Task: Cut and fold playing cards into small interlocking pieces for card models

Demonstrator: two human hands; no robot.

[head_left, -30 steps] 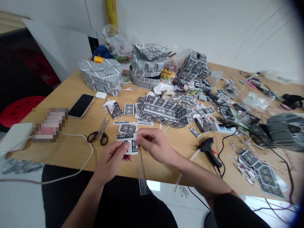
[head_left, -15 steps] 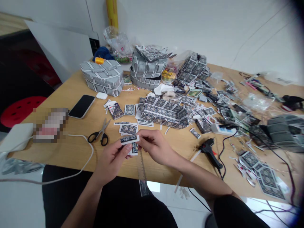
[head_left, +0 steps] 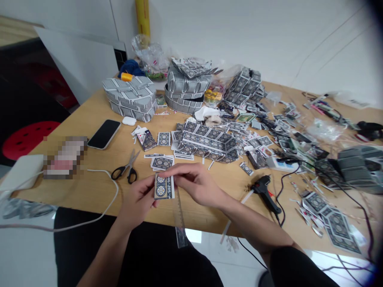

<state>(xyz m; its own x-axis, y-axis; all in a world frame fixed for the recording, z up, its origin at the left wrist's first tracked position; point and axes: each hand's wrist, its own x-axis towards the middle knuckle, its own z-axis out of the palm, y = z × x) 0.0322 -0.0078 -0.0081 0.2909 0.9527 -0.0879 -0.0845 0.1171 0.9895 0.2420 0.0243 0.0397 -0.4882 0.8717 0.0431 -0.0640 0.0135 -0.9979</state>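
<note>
Between my hands is a patterned playing card (head_left: 163, 188) with a pale edge along its right side. My left hand (head_left: 137, 201) grips it from the left and below. The fingers of my right hand (head_left: 200, 184) close on its upper right edge. Just beyond, several playing cards (head_left: 161, 163) and thin cut strips lie on the table. To the left lie black-handled scissors (head_left: 127, 169) with their blades apart. A clear ruler (head_left: 179, 223) sticks out over the table's front edge below my right hand. An open box covered in cards (head_left: 206, 141) stands beyond my hands.
A black glue gun (head_left: 265, 193) with a cord lies to the right. At the left are a phone (head_left: 104, 134) and a white cable (head_left: 112, 191). Card-covered boxes (head_left: 130, 95) stand at the back, and loose cards (head_left: 341, 227) litter the right side.
The card in my hands has turned from a folded narrow strip facing up to its broad patterned face. My right fingers have shifted over its top edge.
</note>
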